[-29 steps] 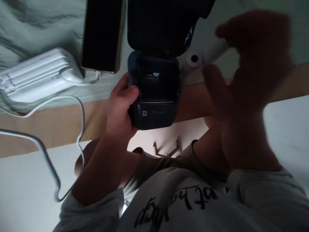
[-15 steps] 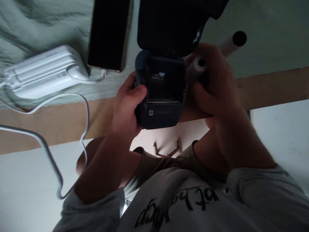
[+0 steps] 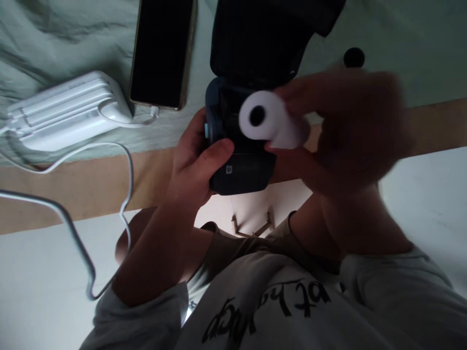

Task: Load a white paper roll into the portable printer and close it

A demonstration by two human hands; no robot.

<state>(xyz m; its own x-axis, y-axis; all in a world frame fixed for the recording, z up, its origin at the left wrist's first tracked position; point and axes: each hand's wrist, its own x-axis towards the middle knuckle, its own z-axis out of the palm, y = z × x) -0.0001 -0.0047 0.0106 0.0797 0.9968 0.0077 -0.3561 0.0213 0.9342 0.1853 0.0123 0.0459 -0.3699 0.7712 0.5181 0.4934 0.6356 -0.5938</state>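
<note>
White thermal paper roll [image 3: 272, 121] sits pinched in my right hand [image 3: 346, 126], fingers closed round its far end, just over the open bay of the dark blue mini printer [image 3: 239, 146]. My left hand [image 3: 195, 165] wraps the printer's side, thumb across its front. I'd judge the roll could go in skewed or unspool, since the printer overhangs the wooden bed edge [image 3: 73, 184]. The right hand is motion-blurred; the raised lid [image 3: 266, 34] is cut off above, the bay interior too dark to read.
</note>
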